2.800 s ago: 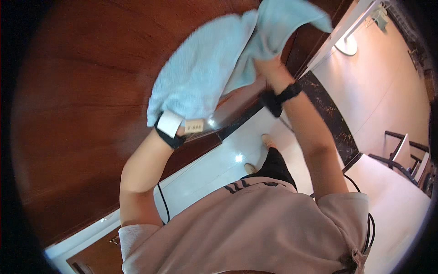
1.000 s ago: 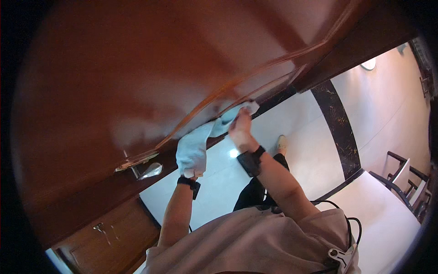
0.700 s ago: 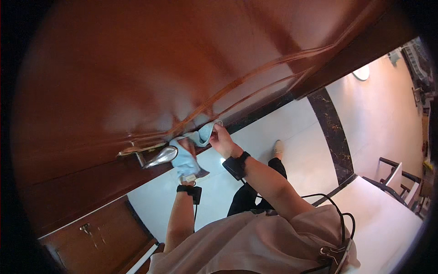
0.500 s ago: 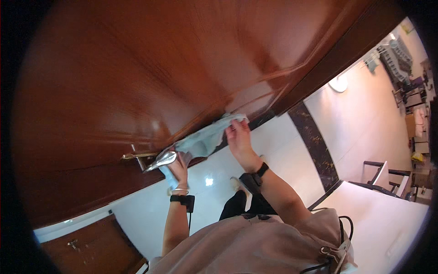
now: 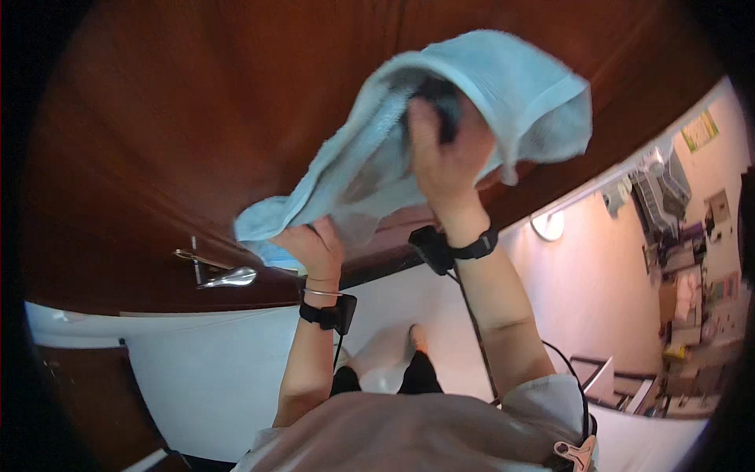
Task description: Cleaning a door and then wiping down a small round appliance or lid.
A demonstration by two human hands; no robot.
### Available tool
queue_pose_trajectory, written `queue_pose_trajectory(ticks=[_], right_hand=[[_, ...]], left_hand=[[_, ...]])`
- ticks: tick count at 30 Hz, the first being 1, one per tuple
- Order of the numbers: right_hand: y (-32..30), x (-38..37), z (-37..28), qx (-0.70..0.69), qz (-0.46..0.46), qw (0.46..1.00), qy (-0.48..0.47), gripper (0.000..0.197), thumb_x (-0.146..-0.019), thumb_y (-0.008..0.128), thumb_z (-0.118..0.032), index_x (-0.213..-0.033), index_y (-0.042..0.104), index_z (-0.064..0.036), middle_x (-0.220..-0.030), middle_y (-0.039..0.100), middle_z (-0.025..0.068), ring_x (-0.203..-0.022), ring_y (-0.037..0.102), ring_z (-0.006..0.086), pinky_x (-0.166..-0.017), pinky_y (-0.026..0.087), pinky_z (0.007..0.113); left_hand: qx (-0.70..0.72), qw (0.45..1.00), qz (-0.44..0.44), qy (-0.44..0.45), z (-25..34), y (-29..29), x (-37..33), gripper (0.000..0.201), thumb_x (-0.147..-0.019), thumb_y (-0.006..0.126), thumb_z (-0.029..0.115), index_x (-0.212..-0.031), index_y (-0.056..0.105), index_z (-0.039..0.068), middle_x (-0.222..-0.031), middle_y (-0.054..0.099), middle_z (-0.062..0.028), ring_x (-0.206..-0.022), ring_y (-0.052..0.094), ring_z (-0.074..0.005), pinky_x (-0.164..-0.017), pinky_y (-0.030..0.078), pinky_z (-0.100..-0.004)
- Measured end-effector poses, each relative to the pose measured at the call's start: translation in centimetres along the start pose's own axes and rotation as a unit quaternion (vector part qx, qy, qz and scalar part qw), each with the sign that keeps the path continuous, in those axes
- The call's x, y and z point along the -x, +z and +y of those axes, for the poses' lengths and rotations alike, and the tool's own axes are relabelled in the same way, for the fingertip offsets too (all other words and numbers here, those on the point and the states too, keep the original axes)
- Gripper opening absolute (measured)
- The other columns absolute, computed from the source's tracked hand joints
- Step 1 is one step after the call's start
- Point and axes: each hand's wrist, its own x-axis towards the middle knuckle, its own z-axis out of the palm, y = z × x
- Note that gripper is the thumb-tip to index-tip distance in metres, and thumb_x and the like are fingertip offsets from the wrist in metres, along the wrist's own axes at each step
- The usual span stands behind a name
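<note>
Head view. Since the preceding frames, the light blue cloth has been carried away from the silver lever handle and raised across the reddish-brown wooden door. Half a second ago it was bunched in a narrow strip beside the handle; now it is spread wide and billowing between the two hands, and the handle is left uncovered. For the work in hand, this is judged to mean that the cloth has been shifted from the handle area to the broader panel. Contact between cloth and wood cannot be confirmed, owing to blur.

Pose: the left hand is held low, near the handle but apart from it, with the cloth's lower left end gripped between thumb and fingers. The right hand is held higher, its forearm extended upward, thumb raised, fingertips hidden within the cloth's fold; whether cloth is pinched there cannot be told. Black wrist straps are worn on the left and right wrists.
</note>
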Motion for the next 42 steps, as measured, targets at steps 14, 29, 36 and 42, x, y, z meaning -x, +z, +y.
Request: queue_pose_trajectory(ticks=[14,29,36,42], right_hand=[[5.2,32.4,8.8,0.027,-0.536,0.84,0.08,0.031,-0.08,0.065,-0.029,-0.107,0.064,-0.0123,-0.101,0.064,0.0131,-0.096,0.059,0.0313,-0.083,0.046,0.044],[4.8,18.7,6.6,0.051,-0.341,0.93,-0.127,0.067,-0.074,0.075,-0.028,-0.133,0.048,-0.0095,-0.137,0.043,0.0167,-0.126,0.04,0.0361,-0.107,0.029,0.052],[7.1,11.5,2.7,0.011,-0.354,0.908,-0.222,0.062,-0.077,0.071,-0.03,-0.132,0.048,-0.0115,-0.135,0.046,0.0142,-0.123,0.043,0.0335,-0.104,0.033,0.048],[11.4,25.7,5.2,-0.034,-0.517,0.837,-0.177,0.058,-0.079,0.067,-0.031,-0.131,0.048,-0.0133,-0.133,0.048,0.012,-0.12,0.047,0.0313,-0.101,0.037,0.045]], left_hand=[[-0.086,0.972,-0.217,0.034,-22.5,13.3,26.5,0.041,-0.087,0.061,0.027,-0.124,0.051,0.011,-0.123,0.056,-0.0082,-0.115,0.05,-0.0251,-0.099,0.039,-0.0368],[0.39,0.89,-0.129,-0.197,-10.4,8.2,7.3,0.06,-0.08,0.069,0.035,-0.127,0.045,0.006,-0.108,0.059,-0.0066,-0.105,0.053,-0.0233,-0.105,0.028,-0.0484],[0.105,0.992,-0.025,-0.07,-9.8,8.5,6.4,0.066,-0.081,0.068,0.038,-0.131,0.039,0.005,-0.117,0.054,-0.0082,-0.113,0.047,-0.0254,-0.109,0.021,-0.0492],[0.096,0.982,-0.058,-0.152,-18.0,14.6,20.9,0.068,-0.08,0.069,0.039,-0.132,0.039,0.004,-0.121,0.052,-0.01,-0.116,0.044,-0.0277,-0.109,0.02,-0.0498]])
